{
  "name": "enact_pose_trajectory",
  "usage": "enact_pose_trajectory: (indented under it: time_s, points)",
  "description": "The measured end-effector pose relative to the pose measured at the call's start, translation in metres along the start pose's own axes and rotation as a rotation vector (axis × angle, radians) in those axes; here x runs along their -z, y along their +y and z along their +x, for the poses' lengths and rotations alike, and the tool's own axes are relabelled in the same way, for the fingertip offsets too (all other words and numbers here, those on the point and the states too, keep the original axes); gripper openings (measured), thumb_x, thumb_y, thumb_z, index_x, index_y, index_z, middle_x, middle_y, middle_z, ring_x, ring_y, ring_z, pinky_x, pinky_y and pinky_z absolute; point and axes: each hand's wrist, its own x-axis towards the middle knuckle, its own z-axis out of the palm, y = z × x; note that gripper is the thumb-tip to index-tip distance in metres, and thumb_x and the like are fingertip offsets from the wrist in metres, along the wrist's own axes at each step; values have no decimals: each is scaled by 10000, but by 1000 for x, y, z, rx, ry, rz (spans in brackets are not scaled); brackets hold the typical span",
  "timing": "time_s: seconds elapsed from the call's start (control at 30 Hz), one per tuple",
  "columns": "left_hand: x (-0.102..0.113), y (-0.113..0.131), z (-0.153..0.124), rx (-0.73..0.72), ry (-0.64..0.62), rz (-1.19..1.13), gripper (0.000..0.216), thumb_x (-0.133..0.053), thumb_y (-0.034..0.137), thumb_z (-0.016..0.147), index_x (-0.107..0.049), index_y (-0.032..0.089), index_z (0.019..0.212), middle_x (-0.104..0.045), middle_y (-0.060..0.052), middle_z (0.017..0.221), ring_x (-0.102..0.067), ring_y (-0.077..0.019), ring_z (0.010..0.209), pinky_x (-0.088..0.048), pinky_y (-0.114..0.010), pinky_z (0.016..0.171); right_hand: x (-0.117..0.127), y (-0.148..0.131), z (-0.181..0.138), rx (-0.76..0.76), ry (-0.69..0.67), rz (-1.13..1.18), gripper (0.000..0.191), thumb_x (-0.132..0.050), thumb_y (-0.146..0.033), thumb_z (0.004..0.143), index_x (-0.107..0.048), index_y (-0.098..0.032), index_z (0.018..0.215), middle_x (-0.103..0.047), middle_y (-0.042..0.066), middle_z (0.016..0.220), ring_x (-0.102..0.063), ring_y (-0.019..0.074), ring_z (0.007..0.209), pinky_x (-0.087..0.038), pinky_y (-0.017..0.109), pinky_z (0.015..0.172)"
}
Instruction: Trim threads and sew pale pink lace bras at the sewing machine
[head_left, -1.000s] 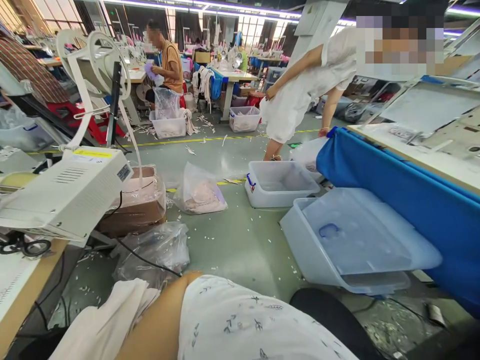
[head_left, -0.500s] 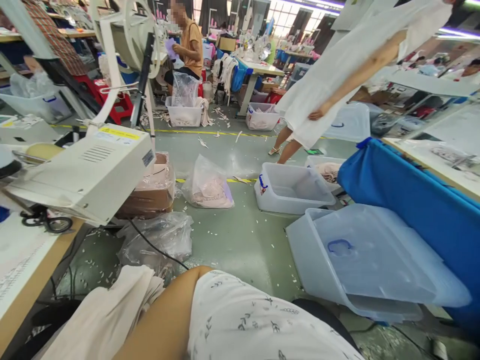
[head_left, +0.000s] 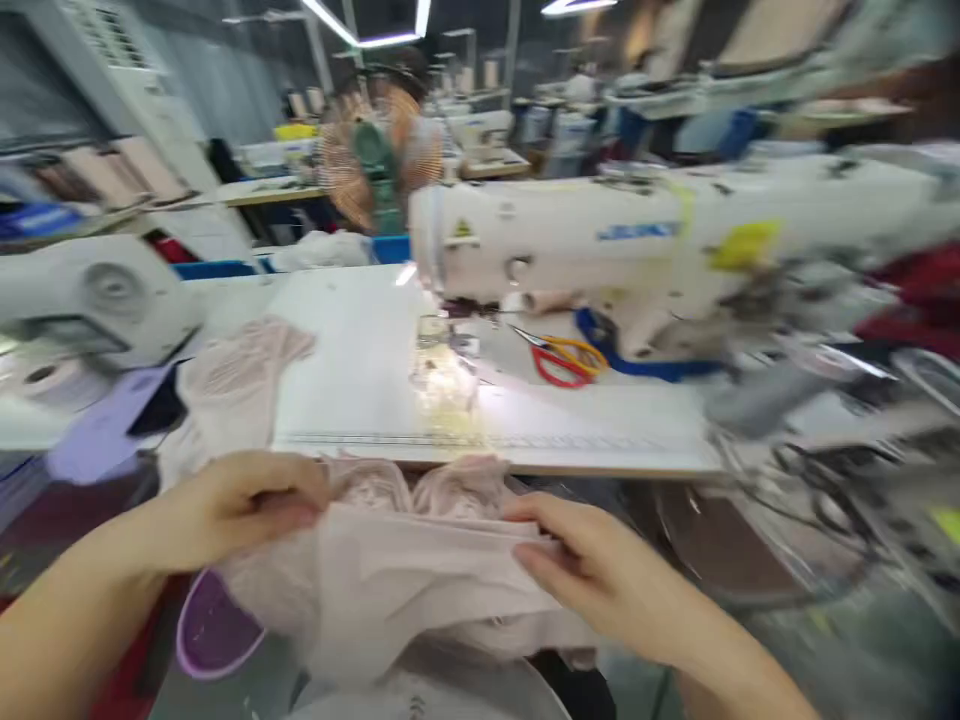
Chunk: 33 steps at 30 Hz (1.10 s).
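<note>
"How are the left hand (head_left: 247, 505) and the right hand (head_left: 592, 560)?"
"They are apart. Each pinches the top edge of the pink cloth (head_left: 420, 575)."
"Which way does it lie?"
"Its long side runs across, between the 2 hands, so neither is nearer. It is on this side of the worktop (head_left: 337, 350), by the near edge."
"And the sewing machine (head_left: 555, 235)?"
"Past that edge, ahead and to the right."
</note>
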Motion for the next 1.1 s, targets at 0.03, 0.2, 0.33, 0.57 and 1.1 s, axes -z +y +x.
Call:
enact_pose_trajectory:
  time_s: [0.03,0.2,0.33,0.57,1.1]
  points:
    - [3,-10,-4,45,-139,-144,233,-480,335,903,-654,205,820,-681,-15,768,-619,-116,681,-492,-197,621,4,3,11,0,-15,4,219,-453,-249,883,-586,-204,1051,-682,50,946,-632,164,783,-503,244,671]
    - [-5,-44,-6,219,-110,-360,156,-535,313,822,-570,169,870,-637,-17,803,-579,-143,728,-456,-220,650,9,-1,47,10,19,-128,223,-451,-349,910,-602,-210,998,-662,28,821,-613,157,706,-503,237,647]
    - [-15,-50,-11,234,-83,-415,129,-509,279,797,-550,161,827,-603,-17,797,-552,-145,745,-437,-229,673,7,-3,50,36,38,-164,214,-501,-363,891,-624,-219,990,-678,36,867,-633,164,763,-506,221,699]
    - [-21,-48,-14,246,-131,-394,127,-551,303,790,-517,187,828,-573,-2,833,-520,-144,749,-402,-223,645,6,-16,39,-8,14,-153,140,-491,-312,892,-595,-231,844,-633,6,753,-578,133,653,-462,195,589]
    - [-36,-45,-14,193,-45,-334,212,-454,294,867,-465,192,681,-608,-15,765,-533,-143,663,-407,-239,589,3,2,29,-87,-55,-47,284,-540,-304,878,-511,-240,1153,-631,64,1021,-589,136,734,-488,201,575]
